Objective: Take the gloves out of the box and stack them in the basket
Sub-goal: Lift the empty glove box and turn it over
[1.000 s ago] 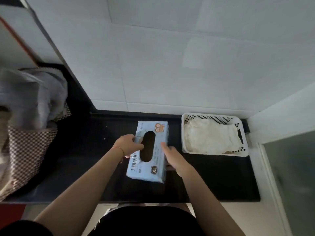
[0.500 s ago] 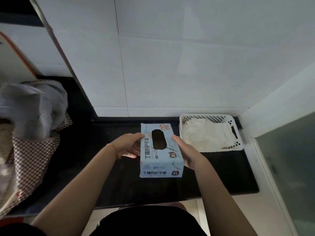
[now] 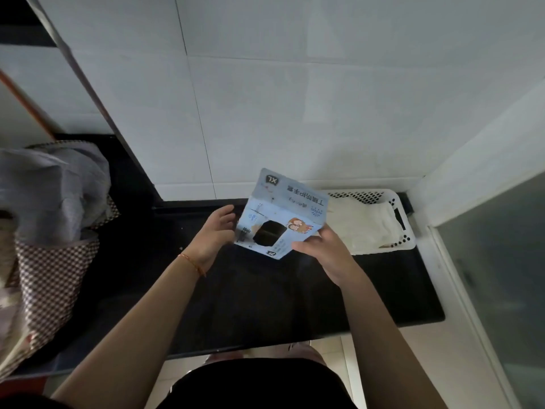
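The light blue glove box [image 3: 283, 211] is lifted off the black counter and tipped, its dark oval opening facing me and down. My left hand [image 3: 216, 234] grips its left side and my right hand [image 3: 324, 252] grips its lower right corner. No glove shows in the opening. To the right, against the wall, the white perforated basket [image 3: 408, 231] holds a flat pile of white gloves [image 3: 358, 225]. The box hides the basket's left end.
The black counter [image 3: 265, 296] ends at a front edge near my body. A checked bag with grey cloth [image 3: 50, 219] fills the left side. White tiled walls close the back and right; a frosted glass panel [image 3: 498, 278] stands at the right.
Both hands have raised the box from the counter and turned it over, so its XL end now points away from me. The view has tilted up slightly.
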Available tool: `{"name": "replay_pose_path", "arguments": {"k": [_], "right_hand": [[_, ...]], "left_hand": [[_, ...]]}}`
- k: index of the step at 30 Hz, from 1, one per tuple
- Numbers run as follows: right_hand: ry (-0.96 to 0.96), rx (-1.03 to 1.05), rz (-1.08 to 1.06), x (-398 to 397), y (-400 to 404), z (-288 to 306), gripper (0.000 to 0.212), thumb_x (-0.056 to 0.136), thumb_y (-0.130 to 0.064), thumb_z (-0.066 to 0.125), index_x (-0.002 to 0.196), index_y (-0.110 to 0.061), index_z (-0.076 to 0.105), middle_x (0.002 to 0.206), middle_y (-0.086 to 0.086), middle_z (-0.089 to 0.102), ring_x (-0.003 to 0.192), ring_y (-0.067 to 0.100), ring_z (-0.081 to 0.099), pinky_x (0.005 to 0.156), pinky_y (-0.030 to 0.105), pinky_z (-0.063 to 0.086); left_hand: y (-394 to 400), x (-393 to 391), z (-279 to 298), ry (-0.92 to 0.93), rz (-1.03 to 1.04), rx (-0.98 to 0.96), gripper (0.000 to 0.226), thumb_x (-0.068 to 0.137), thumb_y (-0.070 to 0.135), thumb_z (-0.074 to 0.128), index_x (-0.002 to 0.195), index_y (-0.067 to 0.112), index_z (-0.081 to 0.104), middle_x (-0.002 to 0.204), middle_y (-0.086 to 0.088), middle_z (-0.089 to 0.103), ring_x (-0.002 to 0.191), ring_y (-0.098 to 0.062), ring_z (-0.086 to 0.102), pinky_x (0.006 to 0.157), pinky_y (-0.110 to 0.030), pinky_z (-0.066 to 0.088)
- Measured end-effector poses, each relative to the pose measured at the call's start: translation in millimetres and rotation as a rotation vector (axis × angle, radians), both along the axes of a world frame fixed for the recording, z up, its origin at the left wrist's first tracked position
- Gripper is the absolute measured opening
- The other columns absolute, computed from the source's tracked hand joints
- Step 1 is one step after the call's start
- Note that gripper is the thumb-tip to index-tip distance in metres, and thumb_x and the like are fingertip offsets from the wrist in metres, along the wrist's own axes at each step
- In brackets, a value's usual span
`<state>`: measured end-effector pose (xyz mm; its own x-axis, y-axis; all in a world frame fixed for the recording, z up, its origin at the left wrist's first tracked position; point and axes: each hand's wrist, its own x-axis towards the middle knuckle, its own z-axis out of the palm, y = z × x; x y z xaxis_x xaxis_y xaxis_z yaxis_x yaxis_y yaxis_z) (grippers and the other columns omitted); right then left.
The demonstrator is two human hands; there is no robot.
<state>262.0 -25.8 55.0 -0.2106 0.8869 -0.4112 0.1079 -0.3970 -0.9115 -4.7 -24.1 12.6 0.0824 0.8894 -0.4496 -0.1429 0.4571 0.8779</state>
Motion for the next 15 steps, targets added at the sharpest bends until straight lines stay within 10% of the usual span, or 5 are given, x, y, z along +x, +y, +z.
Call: {"name": "replay_pose_path", "arguments": {"k": [8,15], "right_hand": [[0.305,-0.247,-0.081,-34,-13,-28,0.037,0.092,-0.012,0.066,0.128,-0.013,0.056,0.121,0.014,0.067,0.113,0.028,0.065,0.101,0.041,0.051],[0.584,-0.7,-0.468,-82,-21,-56,0.038,0.088,-0.007,0.07,0.124,-0.002,0.056,0.122,0.025,0.062,0.112,0.036,0.063,0.097,0.046,0.053]], "left_hand": [[-37,9,-16,-0.249,0.186,-0.447,0.019,0.087,0.008,0.051,0.104,0.014,0.058,0.102,-0.011,0.065,0.097,-0.029,0.062,0.095,-0.049,0.047],[-41,2,-39,-0.075,0.444,-0.444,0.031,0.09,0.016,0.064,0.12,0.012,0.056,0.112,-0.011,0.067,0.102,-0.025,0.065,0.082,-0.04,0.056]]}}
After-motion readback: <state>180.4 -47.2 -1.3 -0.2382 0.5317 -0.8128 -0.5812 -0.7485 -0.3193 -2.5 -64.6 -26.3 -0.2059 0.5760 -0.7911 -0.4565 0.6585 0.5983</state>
